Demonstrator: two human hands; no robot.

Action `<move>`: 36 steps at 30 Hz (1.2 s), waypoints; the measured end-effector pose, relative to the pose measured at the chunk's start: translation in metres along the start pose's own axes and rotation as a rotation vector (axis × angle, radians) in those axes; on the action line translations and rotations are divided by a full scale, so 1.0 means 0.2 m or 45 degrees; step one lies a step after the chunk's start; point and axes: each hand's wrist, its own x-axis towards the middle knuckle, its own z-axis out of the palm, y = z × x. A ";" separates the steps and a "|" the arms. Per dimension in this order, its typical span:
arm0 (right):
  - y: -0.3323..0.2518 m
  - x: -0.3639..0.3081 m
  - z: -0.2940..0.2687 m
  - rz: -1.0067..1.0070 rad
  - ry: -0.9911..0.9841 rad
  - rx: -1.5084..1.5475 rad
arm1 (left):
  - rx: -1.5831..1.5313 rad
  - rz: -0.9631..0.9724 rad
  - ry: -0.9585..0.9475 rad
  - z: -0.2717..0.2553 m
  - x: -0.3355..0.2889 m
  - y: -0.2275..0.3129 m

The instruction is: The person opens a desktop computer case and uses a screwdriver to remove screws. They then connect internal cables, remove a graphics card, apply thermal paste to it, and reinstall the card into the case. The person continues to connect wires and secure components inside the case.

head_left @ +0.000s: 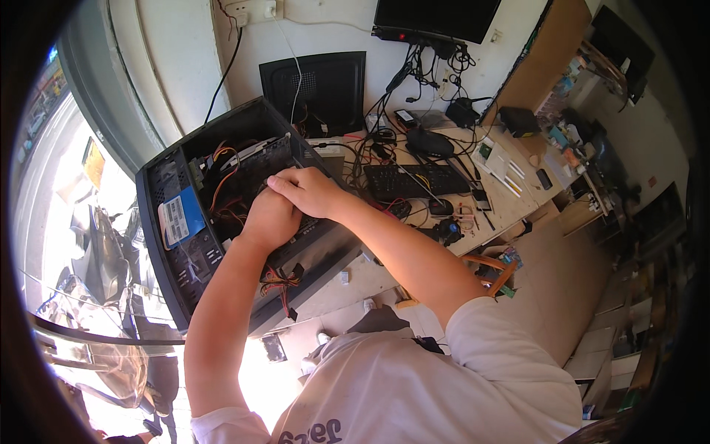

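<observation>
An open black desktop computer case (164, 277) lies at the left of the table, its inside facing up. Both my hands are over its middle, close together. Curled into a fist, my left hand (272, 218) reaches down into the case, and whatever its fingers grip is hidden. My right hand (310, 192) lies partly over it, fingers bent and thumb pointing left, and what it holds cannot be made out. Orange and black wires (222, 181) run inside the case beyond my left hand. A bundle of loose power connectors (281, 283) hangs over the near side panel.
A black side panel (325, 92) leans on the wall behind the case. To the right lie a black keyboard (414, 181), tangled cables and a dark pouch (430, 143). A monitor (436, 18) hangs above. A wooden stool (499, 274) stands below the table edge.
</observation>
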 end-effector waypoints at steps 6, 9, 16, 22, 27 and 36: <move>0.00 -0.06 -0.05 -0.220 0.170 -0.161 | 0.107 0.059 0.136 -0.03 0.02 -0.02; 0.02 -0.18 -0.19 -0.441 0.428 -0.302 | 0.192 -0.013 0.263 -0.08 0.01 -0.03; 0.42 -0.40 -0.41 0.062 0.021 -0.104 | 0.326 -0.145 0.370 -0.12 0.03 -0.08; 0.53 -0.40 -0.43 0.104 -0.520 -0.173 | 0.481 -0.356 0.525 -0.21 -0.03 0.06; 0.56 -0.36 -0.46 -0.243 -0.535 -0.263 | 0.425 -0.774 0.601 -0.24 -0.20 0.28; 0.65 -0.37 -0.48 -0.431 -0.868 -0.441 | 0.583 -1.257 1.084 -0.12 -0.44 0.29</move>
